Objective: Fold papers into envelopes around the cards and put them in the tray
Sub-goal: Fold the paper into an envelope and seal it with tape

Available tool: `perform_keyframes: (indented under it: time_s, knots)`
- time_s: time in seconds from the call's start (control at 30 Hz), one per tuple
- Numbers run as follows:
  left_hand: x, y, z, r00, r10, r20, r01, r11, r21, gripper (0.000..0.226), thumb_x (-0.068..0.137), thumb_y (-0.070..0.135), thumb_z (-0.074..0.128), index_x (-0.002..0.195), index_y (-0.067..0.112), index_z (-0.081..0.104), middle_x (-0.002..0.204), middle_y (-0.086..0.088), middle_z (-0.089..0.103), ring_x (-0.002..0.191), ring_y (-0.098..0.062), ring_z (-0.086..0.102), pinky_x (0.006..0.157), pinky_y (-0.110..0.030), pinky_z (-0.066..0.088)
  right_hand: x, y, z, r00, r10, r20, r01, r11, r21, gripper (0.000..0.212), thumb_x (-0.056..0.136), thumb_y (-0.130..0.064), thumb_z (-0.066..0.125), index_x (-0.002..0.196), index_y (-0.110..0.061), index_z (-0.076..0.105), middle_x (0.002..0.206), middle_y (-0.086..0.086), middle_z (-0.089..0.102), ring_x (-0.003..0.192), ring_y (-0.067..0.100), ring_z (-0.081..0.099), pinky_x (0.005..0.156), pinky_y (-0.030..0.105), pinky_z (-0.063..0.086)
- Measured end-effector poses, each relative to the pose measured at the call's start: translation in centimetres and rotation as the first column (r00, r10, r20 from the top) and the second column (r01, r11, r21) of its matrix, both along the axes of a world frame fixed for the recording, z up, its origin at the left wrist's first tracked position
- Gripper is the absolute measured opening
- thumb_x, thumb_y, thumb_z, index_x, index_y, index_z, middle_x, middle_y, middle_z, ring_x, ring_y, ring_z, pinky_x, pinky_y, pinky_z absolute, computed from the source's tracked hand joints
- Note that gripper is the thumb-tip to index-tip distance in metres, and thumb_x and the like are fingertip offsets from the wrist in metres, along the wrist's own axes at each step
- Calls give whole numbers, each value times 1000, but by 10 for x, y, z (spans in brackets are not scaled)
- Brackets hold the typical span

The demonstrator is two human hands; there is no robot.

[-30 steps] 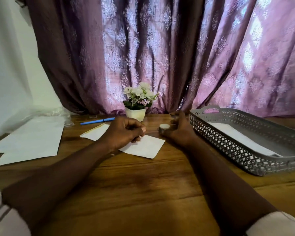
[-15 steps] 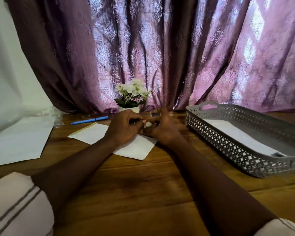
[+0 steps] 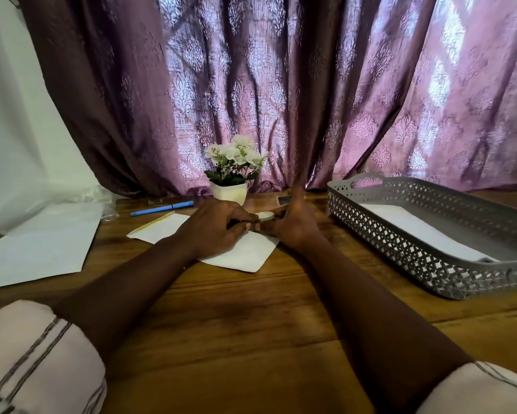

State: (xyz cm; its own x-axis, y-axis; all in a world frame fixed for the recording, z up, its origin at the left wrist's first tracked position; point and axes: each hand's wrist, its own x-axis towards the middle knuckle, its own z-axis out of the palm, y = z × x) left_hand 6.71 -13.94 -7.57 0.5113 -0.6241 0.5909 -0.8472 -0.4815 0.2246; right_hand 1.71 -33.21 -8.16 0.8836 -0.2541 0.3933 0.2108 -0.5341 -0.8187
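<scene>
A folded white paper [image 3: 242, 252] lies on the wooden table at the centre, and my left hand [image 3: 218, 228] rests on it with the fingers curled. Its thumb and forefinger pinch at the edge of a small white tape roll [image 3: 266, 216]. My right hand [image 3: 296, 225] grips the same roll from the right, just above the paper's far corner. The grey lattice tray [image 3: 400, 234] stands to the right with one white envelope [image 3: 424, 231] lying inside. What is inside the folded paper is hidden.
A second paper with a yellow edge [image 3: 161, 227] lies left of my left hand, with a blue pen [image 3: 161, 208] behind it. A potted white flower [image 3: 230, 191] stands at the back. Loose white sheets [image 3: 42, 249] cover the table's left side. A purple curtain hangs behind.
My right hand brought the tape roll from right of the paper to my left hand. Both hands now meet at the roll over the paper's far corner.
</scene>
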Motion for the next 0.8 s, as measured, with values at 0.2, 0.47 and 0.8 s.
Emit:
perform_keyframes:
  time_s: [0.2,0.47,0.8]
  knots:
    - [1,-5,-1,960,-60,-274,-28,951,-308,11,85,8,81,92,17,83,81,14,77,70,1,70,65,-16,53,3,1,-3,999,-53,0,53,995,-82,87,66,-16,94,127,-21,32,104,10,69,94,28,69,77,53,62]
    - [-2,-7,-2,866,-187,-463,-70,873,-482,9,93,9,73,87,3,76,70,-18,73,55,-22,63,53,-31,54,-5,0,8,1000,-8,-26,4,987,-160,84,69,-36,92,132,-17,39,121,4,62,107,23,63,87,45,59]
    - [2,17,5,914,61,-400,-152,968,-201,33,93,35,74,68,13,75,62,-2,72,54,-12,63,58,-24,49,-36,6,30,980,176,-96,-134,930,341,6,92,-2,72,96,2,71,86,21,74,64,17,68,68,35,62]
